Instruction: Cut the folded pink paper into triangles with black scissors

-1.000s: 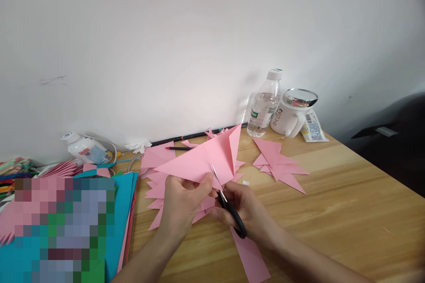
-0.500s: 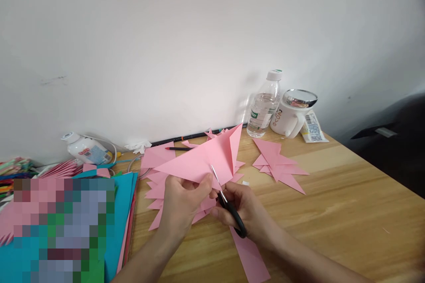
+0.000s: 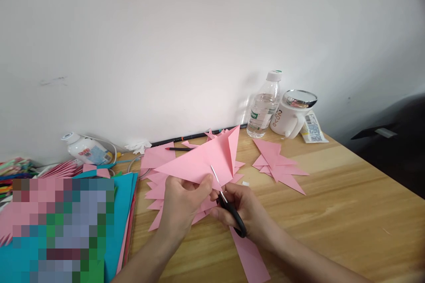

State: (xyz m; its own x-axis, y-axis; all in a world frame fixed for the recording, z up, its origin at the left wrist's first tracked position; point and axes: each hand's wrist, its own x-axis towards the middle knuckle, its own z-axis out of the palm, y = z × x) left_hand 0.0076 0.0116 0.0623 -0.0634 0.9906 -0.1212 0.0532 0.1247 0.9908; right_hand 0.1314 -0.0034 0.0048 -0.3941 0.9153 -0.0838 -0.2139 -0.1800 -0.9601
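Note:
Between finger and thumb, my left hand (image 3: 186, 199) grips a folded sheet of pink paper (image 3: 195, 163) by its lower edge. The paper is held up above the table, with a flap standing out at its right end. My right hand (image 3: 242, 208) is closed on the black handles of a pair of scissors (image 3: 234, 216). One blade lies over the front of the paper near my left thumb; the other blade is hidden. Under both hands lie several pointed pink paper pieces (image 3: 156, 194), and a pink paper strip (image 3: 250, 256) extends below my right hand.
More cut pink pieces (image 3: 279, 163) lie to the right. A water bottle (image 3: 264, 106), a white mug (image 3: 288, 115) and a small packet (image 3: 314, 128) stand by the wall. At left are coloured paper sheets (image 3: 124, 212) and a white bottle (image 3: 86, 150). A pencil (image 3: 181, 149) lies behind.
The upper right tip of the pink paper has shifted slightly left and down. Both hands and the scissors stay almost in place.

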